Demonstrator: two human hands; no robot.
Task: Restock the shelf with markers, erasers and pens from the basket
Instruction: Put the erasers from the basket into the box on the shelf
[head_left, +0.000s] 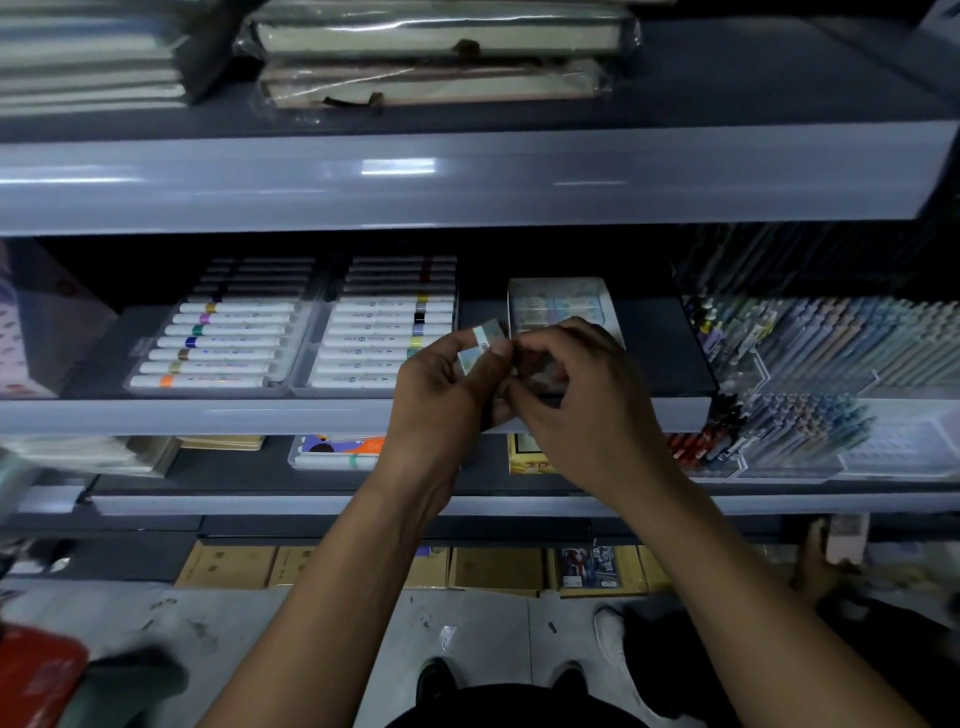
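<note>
the left hand (441, 384) holds a small shiny wrapped eraser (485, 340) in front of the grey middle shelf (208, 415). the right hand (566, 395) pinches something i cannot make out. white markers (223, 343) already fill two clear trays, and pens (810, 343) stand at the right. the clear eraser box (561, 306) looks partly full, so i think some erasers are left.

Single head-worn view, forward and down, close on the shelf (363, 415) front at arm's reach.

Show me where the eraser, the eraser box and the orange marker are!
eraser (485, 340), head view, on its wrapped top face between the fingers.
eraser box (563, 306), head view, on its clear top, behind the hands.
orange marker (200, 381), head view, on its white barrel, nearest row of the left tray.
</note>
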